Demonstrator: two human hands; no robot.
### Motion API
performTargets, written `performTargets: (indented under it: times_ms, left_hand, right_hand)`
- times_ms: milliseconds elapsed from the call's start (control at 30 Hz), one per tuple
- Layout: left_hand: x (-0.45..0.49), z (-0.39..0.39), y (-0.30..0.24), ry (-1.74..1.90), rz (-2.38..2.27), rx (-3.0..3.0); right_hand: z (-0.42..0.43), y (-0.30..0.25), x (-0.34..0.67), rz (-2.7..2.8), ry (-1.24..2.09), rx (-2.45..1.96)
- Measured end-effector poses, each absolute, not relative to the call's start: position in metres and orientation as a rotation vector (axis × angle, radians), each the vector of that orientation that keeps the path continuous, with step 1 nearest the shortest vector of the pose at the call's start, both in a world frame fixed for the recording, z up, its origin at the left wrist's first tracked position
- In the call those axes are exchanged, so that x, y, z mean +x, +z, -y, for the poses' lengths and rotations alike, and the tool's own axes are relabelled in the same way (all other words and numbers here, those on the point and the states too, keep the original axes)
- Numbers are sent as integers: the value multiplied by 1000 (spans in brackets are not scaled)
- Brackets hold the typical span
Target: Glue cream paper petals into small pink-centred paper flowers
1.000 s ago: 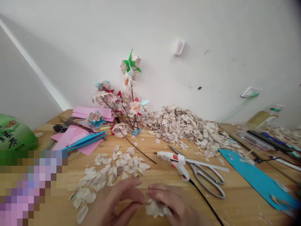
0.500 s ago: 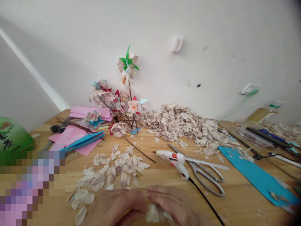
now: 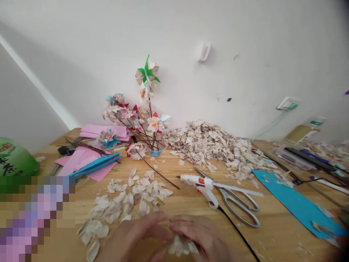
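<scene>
Low at the front of the table, a small flower of pale dried petals (image 3: 178, 245) lies between my two hands. My right hand (image 3: 197, 233) curls over it from the right, fingers bent and closed around its petals. From the left, my left hand (image 3: 141, 231) bends its fingertips and thumb to the flower's other edge; the exact contact is partly hidden. Loose petals (image 3: 148, 187) are scattered just beyond my left hand. A white hot glue gun (image 3: 200, 183) lies beyond my right hand, its nozzle facing left, over silver scissors (image 3: 238, 203).
Finished petal flowers on twigs (image 3: 154, 123) stand in a small clear cup at the back. A heap of dried petals (image 3: 215, 145) rests against the wall. Blue sheet (image 3: 294, 203) lies right, pink sheets (image 3: 103, 131) left. The glue gun's black cord (image 3: 237, 231) runs toward me.
My left fingers and thumb have spread a little wider apart. The flower shows slightly more beneath my right fingers. The view has shifted slightly.
</scene>
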State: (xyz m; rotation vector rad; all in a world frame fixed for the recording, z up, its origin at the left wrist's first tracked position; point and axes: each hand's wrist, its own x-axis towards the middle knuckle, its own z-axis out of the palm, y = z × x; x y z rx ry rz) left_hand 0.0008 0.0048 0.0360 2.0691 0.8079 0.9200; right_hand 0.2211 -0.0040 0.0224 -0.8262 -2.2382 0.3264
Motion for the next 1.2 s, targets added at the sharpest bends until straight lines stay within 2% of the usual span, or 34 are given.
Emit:
performTargets:
  times_ms: [100, 233, 300, 467, 867, 1033, 1200]
  left_hand:
    - [2, -4, 31, 874, -803, 1772]
    - [9, -8, 20, 892, -718, 1293]
    - [13, -10, 15, 906, -694, 1127]
    - [18, -10, 11, 888, -707, 947]
    - [18, -11, 3, 967, -742, 1009]
    - [14, -12, -13, 937, -653, 992]
    - [12, -12, -6, 894, -663, 980]
  right_hand:
    - [2, 9, 215, 1940, 543, -898]
    - [1, -6, 204, 1409, 1002, -1141]
    - [0, -8, 200, 1277, 1102, -1184]
    - [-4, -3, 198, 1214, 1189, -1194]
    - [-12, 2, 193, 1158, 1330, -1132]
    - [-14, 4, 190, 1080, 1397, -1141]
    - [-16, 8, 190, 1103, 1407, -1177]
